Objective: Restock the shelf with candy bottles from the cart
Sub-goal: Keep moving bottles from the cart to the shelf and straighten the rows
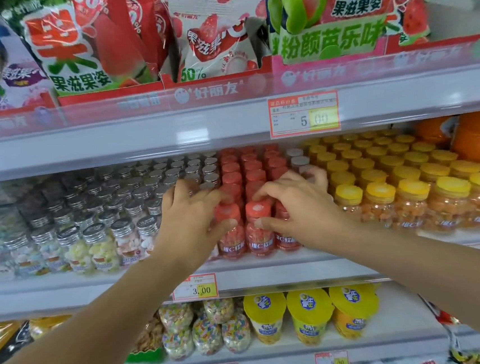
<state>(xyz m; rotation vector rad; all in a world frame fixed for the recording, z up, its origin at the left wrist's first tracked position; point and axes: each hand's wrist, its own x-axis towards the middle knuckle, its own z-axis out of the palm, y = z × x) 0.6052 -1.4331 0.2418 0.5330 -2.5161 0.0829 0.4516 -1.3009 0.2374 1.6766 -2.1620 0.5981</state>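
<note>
1. Head view, the step in hand: both hands are up at the middle shelf [271, 275], working on the block of red-capped candy bottles [253, 177]. This looks like the placing stage, with the front row being seated and squared up. The cart is not in view.
2. Head view, the next move: judging by the neat rows, the front bottles need only a push back until they are flush with those behind. Then both hands must let go and draw out without tipping the row. The tight packing on both sides leaves little room for the fingers.
3. Head view, left hand [192, 215]: its thumb wraps across the shoulder of the front-left red bottle [232, 238], and its fingers reach over the caps behind it. It appears to be grasping that bottle.
4. Head view, right hand [296, 202]: it is curled, with the forefinger on the cap of the front-middle red bottle [259, 238] and the thumb pressed on its body just below, a pinch hold. The other fingers bend over the caps farther back.
5. Head view, neighbours: silver-capped bottles [98, 242] stand just to the left of the red block, yellow-capped bottles [411, 203] to the right, and a price tag [194, 287] hangs on the shelf edge below.
</note>
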